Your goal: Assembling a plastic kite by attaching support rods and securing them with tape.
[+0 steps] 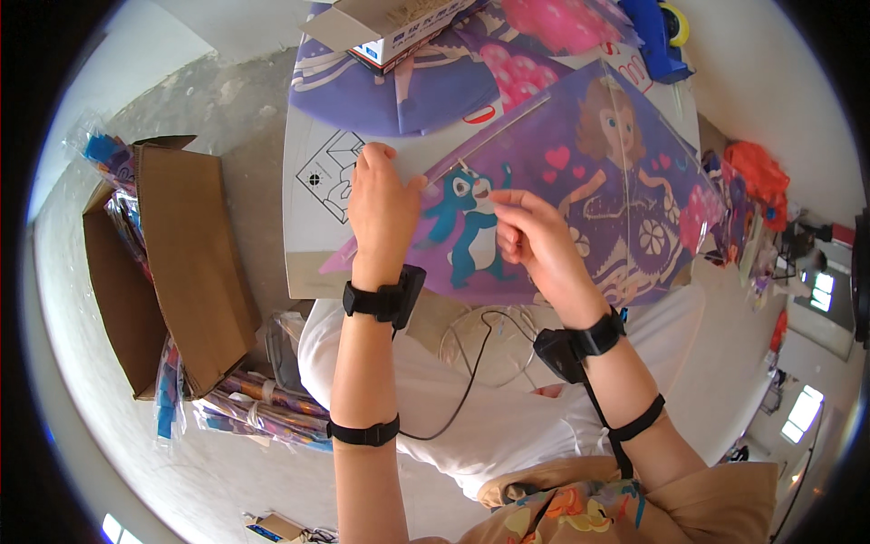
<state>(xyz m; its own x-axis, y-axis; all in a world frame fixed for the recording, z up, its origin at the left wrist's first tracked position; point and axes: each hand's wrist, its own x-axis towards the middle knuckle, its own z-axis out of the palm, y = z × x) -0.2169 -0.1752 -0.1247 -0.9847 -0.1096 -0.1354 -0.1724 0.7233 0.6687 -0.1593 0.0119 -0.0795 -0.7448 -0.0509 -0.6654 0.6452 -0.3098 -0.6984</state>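
Observation:
A purple kite (544, 136) printed with a princess figure and a teal-and-white cartoon animal lies across the table (304, 236). Thin rods run along its upper left edge and down its middle. Over its left end is my left hand (385, 204), fingers curled and thumb a little apart; whatever they may hold is hidden. My right hand (539, 238) is above the cartoon animal, thumb and fingers drawn together in a pinch. Anything between those fingertips is too small to make out. Black straps with small devices circle both my wrists.
Another purple kite (399, 91) lies beneath an open carton (399, 36) at the far side. A blue tape dispenser (657, 41) stands at the far right. Left of the table are a brown cardboard box (195, 263) and wrapped bundles (267, 408). A black cable (471, 363) crosses my lap.

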